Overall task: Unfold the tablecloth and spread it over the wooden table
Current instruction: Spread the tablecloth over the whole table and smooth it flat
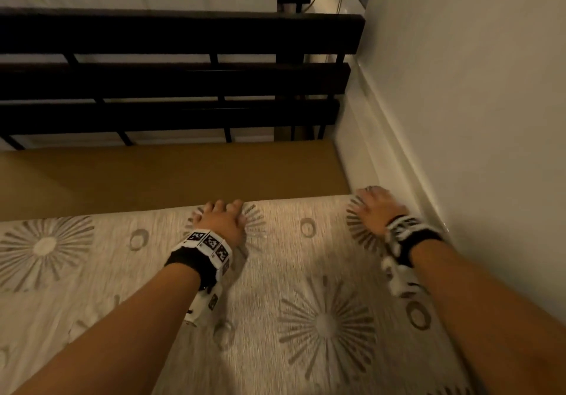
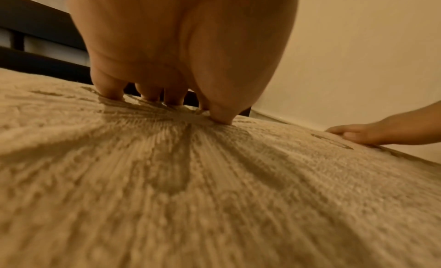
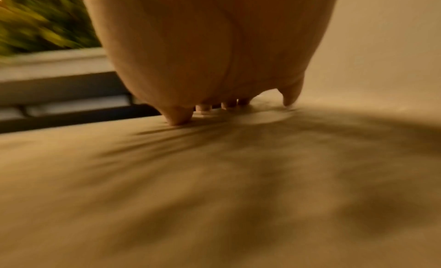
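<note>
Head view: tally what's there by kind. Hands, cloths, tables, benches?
Hands: 2, the left hand and the right hand, both pressing flat on the cloth
Beige starburst-patterned tablecloth: 1
Tan wooden table, far strip uncovered: 1
Dark slatted wooden bench: 1
Total: 5

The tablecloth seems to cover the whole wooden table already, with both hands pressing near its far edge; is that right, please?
Not quite. The tablecloth stops short: the head view shows a bare strip of wooden table beyond its far edge. The left hand and right hand do press near that edge.
</note>
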Motion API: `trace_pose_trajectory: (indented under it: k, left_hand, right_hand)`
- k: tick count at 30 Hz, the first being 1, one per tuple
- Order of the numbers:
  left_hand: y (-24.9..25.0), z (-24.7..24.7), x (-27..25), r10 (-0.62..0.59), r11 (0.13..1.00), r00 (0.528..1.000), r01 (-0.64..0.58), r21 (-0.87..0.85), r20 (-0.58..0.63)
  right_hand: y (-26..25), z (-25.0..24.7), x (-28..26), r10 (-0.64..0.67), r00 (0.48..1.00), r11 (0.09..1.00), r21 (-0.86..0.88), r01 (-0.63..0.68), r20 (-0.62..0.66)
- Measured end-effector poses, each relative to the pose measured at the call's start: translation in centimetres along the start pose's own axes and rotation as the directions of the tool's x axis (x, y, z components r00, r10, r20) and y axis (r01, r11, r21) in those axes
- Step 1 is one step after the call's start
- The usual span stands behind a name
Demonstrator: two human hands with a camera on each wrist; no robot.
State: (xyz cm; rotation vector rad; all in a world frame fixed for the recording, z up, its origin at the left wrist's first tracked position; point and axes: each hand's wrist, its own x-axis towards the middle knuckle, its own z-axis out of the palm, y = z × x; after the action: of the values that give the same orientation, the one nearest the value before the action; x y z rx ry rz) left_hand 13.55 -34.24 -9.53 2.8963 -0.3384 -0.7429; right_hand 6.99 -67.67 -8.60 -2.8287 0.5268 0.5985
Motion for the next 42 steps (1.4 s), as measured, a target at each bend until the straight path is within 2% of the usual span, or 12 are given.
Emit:
trace_pose_trajectory:
  k: [3,5,8,10,12,16,20,25,30,38,40,42]
  left_hand:
    - [0.2,-0.3,0.2,-0.018,1.0,1.0,0.018,0.012,0.013]
    - [0.6,-0.6,-0.3,-0.032,0.999,0.999,0.032,-0.001,0.028]
    - [1.0,-0.5,-2.8,-0.051,0.997,0.995,0.046,-0.067,-0.086]
    - [0.9,-0.1,-5.7,-0.047,0.994,0.978,0.025,-0.109,-0.206]
    - [0.2,0.7,-9.8,-0.019,0.991,0.974,-0.012,-0.135,-0.225]
    - [-3.8,4.3,-20.5,0.002,0.991,0.981,-0.028,-0.131,-0.196]
    - [-7.8,8.9,-30.7,0.017,0.998,0.994,-0.023,-0.059,-0.106]
    - [-11.9,14.3,-40.0,-0.036,0.996,0.995,0.029,-0.081,-0.093]
    - [-13.6,20.1,-44.6,0.102,0.993,0.992,-0.105,-0.047,-0.068]
    - [-23.8,22.5,-48.0,-0.162,0.984,0.968,0.144,-0.105,-0.194]
    - [-27.2,22.3,-49.0,-0.326,0.939,0.92,0.29,-0.182,-0.217]
    - [-30.0,22.0,-49.9,-0.506,0.849,0.842,0.448,-0.279,-0.189]
  right_hand:
    - [4.6,-1.1,0.1,0.308,0.939,0.945,0.07,-0.321,0.153]
    - [3.9,-1.5,-0.8,0.364,0.93,0.929,-0.085,-0.359,0.05]
    - [-1.6,-0.4,-4.4,-0.028,0.985,0.978,-0.207,-0.008,-0.171]
    - [-6.7,1.3,-8.5,-0.233,0.956,0.967,-0.145,0.209,-0.176]
    - [-10.9,3.8,-13.4,-0.333,0.936,0.943,-0.055,0.328,-0.118]
    - [-16.5,10.6,-24.4,-0.459,0.888,0.886,0.06,0.46,-0.03]
    - [-19.9,16.0,-33.0,-0.549,0.835,0.836,0.014,0.549,0.048]
    - [-21.0,20.5,-39.8,-0.556,0.818,0.822,-0.052,0.567,0.146]
    - [-21.9,23.8,-43.7,-0.548,0.802,0.796,-0.148,0.587,0.235]
    - [-25.0,21.0,-43.7,-0.511,0.813,0.76,-0.296,0.579,0.278]
    - [-27.1,20.0,-43.8,-0.444,0.832,0.74,-0.387,0.55,0.333]
    - [-30.2,19.5,-43.9,-0.42,0.843,0.667,-0.517,0.538,0.335]
